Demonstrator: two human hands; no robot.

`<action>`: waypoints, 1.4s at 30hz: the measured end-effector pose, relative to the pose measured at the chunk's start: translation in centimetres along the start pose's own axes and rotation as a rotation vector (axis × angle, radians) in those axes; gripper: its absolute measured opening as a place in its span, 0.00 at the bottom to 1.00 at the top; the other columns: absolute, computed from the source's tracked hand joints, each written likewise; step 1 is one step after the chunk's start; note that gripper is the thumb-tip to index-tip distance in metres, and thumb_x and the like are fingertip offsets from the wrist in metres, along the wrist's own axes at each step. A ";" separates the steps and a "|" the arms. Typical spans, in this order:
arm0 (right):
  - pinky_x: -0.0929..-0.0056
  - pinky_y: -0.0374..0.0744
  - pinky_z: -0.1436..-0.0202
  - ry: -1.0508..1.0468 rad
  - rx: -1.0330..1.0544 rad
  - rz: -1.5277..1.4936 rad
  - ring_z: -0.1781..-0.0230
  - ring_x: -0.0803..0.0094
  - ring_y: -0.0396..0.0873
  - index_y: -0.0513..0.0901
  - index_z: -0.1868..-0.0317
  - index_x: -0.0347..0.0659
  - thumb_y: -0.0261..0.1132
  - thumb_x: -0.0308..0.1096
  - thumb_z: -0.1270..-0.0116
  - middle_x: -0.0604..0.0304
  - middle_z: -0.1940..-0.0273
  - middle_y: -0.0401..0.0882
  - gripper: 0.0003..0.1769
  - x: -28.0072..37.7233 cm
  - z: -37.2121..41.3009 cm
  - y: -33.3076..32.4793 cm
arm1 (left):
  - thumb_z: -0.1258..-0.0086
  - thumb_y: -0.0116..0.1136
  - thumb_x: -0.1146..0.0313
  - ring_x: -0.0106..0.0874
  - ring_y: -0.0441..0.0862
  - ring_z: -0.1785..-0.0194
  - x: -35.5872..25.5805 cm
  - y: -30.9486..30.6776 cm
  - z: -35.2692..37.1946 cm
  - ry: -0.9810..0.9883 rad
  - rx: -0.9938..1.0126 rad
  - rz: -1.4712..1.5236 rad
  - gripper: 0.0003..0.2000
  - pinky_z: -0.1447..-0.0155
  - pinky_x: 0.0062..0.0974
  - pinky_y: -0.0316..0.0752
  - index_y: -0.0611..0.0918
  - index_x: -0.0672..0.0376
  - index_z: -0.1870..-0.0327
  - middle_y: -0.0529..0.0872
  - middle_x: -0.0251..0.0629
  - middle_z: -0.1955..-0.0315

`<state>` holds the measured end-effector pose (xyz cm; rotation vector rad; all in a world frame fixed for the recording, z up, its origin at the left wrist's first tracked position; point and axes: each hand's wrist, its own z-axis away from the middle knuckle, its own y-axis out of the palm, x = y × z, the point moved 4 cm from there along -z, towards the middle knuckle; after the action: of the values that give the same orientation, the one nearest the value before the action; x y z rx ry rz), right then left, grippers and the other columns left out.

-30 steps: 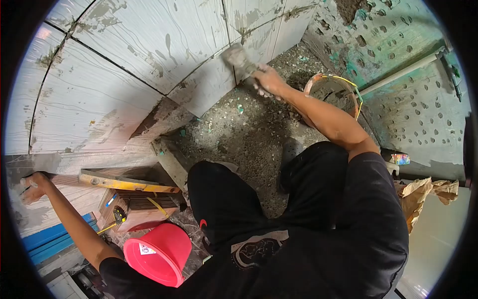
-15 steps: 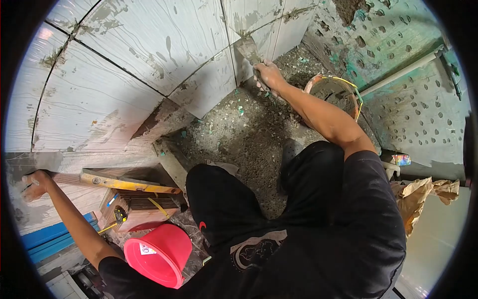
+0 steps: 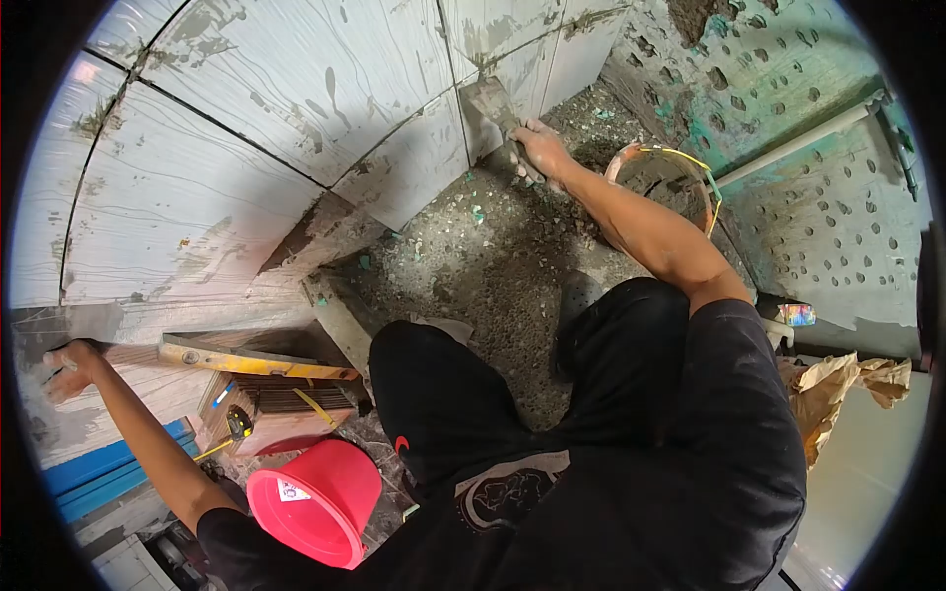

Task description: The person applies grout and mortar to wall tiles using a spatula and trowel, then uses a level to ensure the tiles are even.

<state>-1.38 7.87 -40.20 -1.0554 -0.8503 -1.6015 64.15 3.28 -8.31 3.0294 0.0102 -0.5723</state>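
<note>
My right hand is wrapped round the handle of a putty knife. The blade, smeared with grey mortar, lies against the white wall tiles by a joint line. Far to the left, my left hand rests on a pale, mortar-stained surface, fingers apart and holding nothing that I can see. To the right of the putty knife stands a bucket with grey mortar in it and a yellow edge.
A spirit level lies over stacked tiles, near a tape measure. By my left arm is a pink bucket. Rough, gritty floor spreads before my knees. Brown paper hangs at the right, below a pitted green wall.
My right hand and the putty knife have shifted slightly down and to the right, with the blade still at the tiles. My left hand stays in the same place.
</note>
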 end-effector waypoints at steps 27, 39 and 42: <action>0.73 0.65 0.88 -0.089 -0.116 0.050 0.88 0.72 0.69 0.70 0.59 0.38 0.50 0.37 0.38 0.58 0.80 0.72 0.12 1.7 0.0 -0.8 | 0.36 0.40 0.42 0.66 0.48 0.36 0.6 0.1 -0.3 0.089 -0.044 -0.018 0.42 0.37 0.58 0.46 0.53 0.82 0.40 0.48 0.79 0.41; 0.72 0.66 0.87 -0.051 -0.064 0.083 0.88 0.70 0.71 0.69 0.62 0.38 0.52 0.39 0.39 0.57 0.80 0.74 0.12 1.2 0.4 0.9 | 0.36 0.40 0.41 0.65 0.45 0.35 1.0 0.2 -0.4 0.034 -0.017 -0.007 0.43 0.36 0.58 0.43 0.51 0.80 0.38 0.47 0.76 0.40; 0.75 0.65 0.90 -0.076 -0.032 0.095 0.90 0.73 0.69 0.66 0.64 0.39 0.51 0.37 0.37 0.58 0.80 0.73 0.10 1.0 0.3 1.0 | 0.36 0.40 0.41 0.65 0.45 0.35 1.0 0.3 -0.3 0.027 -0.020 0.005 0.43 0.36 0.59 0.43 0.51 0.80 0.38 0.47 0.75 0.39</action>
<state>-0.46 7.49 -39.16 -1.1689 -0.8148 -1.5079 65.16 3.01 -8.33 3.0167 0.0096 -0.5282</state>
